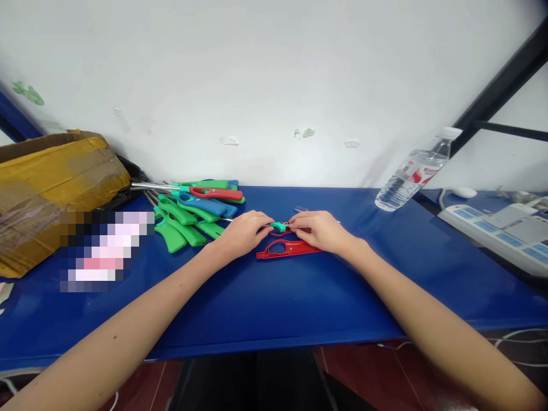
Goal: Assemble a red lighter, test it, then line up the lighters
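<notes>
From my end I see both hands meeting near the middle of the frame, over a teal piece (279, 226). The left hand (248, 234) has its fingers drawn narrow and, as far as I can make out, pinching the teal piece at its left end. The right hand (320, 231) has its fingers close together at the other end, beside a small dark bit; I cannot tell whether they grip it. Some red shows just under the teal piece, and a red handle shell (289, 249) lies in front, its right end by the right hand.

My main worry is the small parts: uneven pressure from the two hands could pop one loose, and it might roll off. A low right wrist could also nudge the red shell askew.

For moving, I would use the tabletop (278, 308) between the hands and its front edge, low in the frame. Leftward, the lighter pile (205, 206) with its metal rods limits a sweep, the cardboard box (51, 188) beyond it. The wall (274, 85) bounds the back; the bottle (413, 174) at upper right could tip if an elbow swung wide.
</notes>
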`<state>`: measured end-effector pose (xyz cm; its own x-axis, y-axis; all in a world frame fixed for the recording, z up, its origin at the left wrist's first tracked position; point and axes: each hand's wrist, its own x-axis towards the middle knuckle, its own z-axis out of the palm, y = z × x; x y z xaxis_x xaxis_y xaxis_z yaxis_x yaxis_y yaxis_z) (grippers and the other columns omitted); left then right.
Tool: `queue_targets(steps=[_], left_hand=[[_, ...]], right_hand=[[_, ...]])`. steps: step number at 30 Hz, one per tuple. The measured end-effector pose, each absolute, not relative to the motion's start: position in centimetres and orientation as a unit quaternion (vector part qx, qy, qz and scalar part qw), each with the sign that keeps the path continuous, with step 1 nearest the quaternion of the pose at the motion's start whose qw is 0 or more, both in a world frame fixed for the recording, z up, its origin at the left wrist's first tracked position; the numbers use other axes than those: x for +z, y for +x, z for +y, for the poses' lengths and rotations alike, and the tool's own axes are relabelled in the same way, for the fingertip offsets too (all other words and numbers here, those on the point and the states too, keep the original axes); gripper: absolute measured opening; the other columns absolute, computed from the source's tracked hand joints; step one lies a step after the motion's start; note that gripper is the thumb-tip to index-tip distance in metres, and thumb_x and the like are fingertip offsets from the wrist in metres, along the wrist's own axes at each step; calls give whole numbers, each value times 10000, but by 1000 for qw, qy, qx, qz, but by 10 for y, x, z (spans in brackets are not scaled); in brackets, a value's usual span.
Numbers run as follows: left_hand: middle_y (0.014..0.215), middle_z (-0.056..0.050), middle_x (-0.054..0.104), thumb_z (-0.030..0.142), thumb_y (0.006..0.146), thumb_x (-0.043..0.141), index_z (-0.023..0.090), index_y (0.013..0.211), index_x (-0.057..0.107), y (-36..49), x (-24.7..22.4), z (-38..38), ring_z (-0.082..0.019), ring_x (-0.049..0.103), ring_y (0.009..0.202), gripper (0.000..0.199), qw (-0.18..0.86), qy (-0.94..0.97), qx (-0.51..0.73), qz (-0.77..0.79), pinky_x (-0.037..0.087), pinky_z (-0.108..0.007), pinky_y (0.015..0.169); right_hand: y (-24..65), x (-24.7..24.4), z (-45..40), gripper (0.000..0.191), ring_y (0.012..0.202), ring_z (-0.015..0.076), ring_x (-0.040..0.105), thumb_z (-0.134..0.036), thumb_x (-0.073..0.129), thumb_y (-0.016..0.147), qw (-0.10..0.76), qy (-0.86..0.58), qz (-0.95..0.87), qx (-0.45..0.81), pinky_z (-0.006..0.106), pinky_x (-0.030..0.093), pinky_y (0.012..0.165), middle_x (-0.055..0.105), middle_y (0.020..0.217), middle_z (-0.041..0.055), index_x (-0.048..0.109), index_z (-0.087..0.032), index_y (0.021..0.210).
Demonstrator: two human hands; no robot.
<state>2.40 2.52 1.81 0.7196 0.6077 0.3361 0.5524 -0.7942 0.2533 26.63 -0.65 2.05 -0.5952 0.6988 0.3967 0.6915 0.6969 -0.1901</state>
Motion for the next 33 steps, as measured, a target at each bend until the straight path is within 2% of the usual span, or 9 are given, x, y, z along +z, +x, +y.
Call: queue_targets(steps=[6,14,18,23,33], left_hand=[[1028,-62,744,204,955,527,187,1027,743,23,17,27,-218,671,952,228,77,914,219,332,512,-326,848],[976,-41,756,198,919,572,212,986,759,26,16,24,-212,673,886,199,51,898,226,374,498,-303,770],[960,-45,755,191,915,567,201,980,757,25,16,24,-206,669,856,200,57,898,229,370,494,-299,749],[1013,-70,743,175,908,556,176,1007,742,24,16,25,-212,659,897,211,75,907,237,339,508,-317,802],[959,-41,756,182,907,548,207,1010,747,24,17,26,-195,684,841,225,86,894,254,360,508,-289,743]], right_hand=[[262,25,-14,232,873,202,720,-113,545,892,189,-396,-899,-22,323,551,781,762,1071,51,760,-200,896],[256,30,-18,231,830,194,700,-97,527,888,160,-413,-896,-29,296,509,701,757,1026,63,741,-184,900],[255,29,-17,204,812,187,689,-108,547,874,182,-438,-880,5,303,506,733,753,968,57,720,-187,945],[256,26,-14,165,820,197,693,-124,566,851,220,-448,-866,42,329,513,792,753,936,47,705,-194,906],[254,29,-14,147,798,185,678,-128,566,863,251,-452,-853,68,311,517,746,728,949,65,693,-182,914]])
